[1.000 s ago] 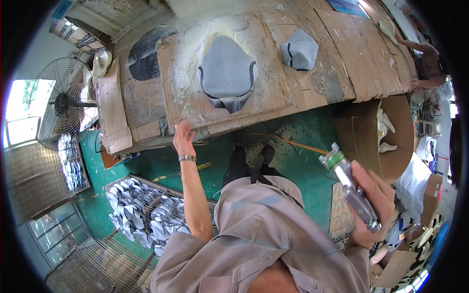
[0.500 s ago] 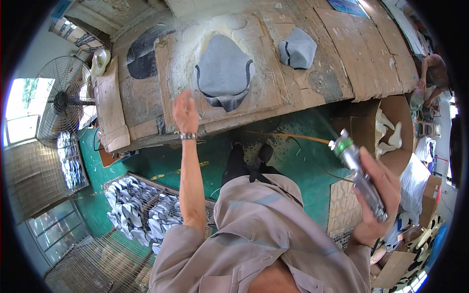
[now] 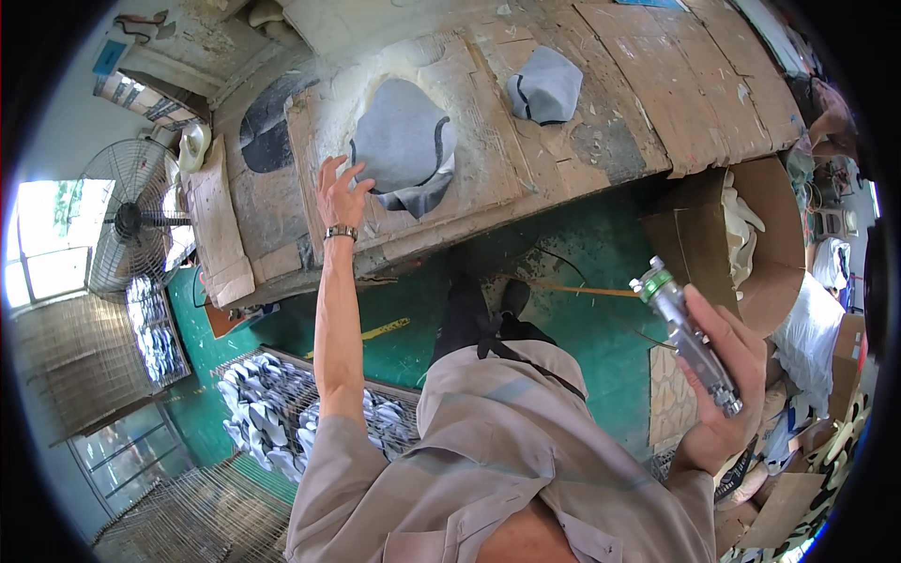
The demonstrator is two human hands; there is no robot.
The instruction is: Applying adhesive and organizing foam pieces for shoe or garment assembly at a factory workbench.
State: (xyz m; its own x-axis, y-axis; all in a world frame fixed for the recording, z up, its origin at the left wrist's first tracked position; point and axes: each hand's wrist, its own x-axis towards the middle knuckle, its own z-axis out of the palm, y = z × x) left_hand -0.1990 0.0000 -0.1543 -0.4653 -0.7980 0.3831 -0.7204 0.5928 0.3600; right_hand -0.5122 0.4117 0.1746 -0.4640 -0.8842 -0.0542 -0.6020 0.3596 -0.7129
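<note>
A stack of curved grey fabric pieces (image 3: pixel 399 131) with dark edging lies on the cardboard-covered table (image 3: pixel 488 202). My left hand (image 3: pixel 342 193) is at the near left edge of this stack, its fingers apart and the fingertips at the fabric; whether they pinch it I cannot tell for sure. My right hand (image 3: pixel 730 361) is closed around a silver spray gun (image 3: pixel 690 338) with a green ring, held out to the right over the floor, away from the table.
A smaller grey fabric piece (image 3: pixel 546 86) lies farther right on the table. An open cardboard box (image 3: pixel 694 253) with pale shaped pieces stands at the right. On the left are a large fan (image 3: pixel 129 220) and a wire rack (image 3: pixel 389 385) bearing many grey pieces. Another person (image 3: pixel 831 117) is at far right.
My left hand has reached forward and a little left to the edge of the fabric stack. A faint mist ahead of the spray gun no longer shows. The gun stays in my right hand.
</note>
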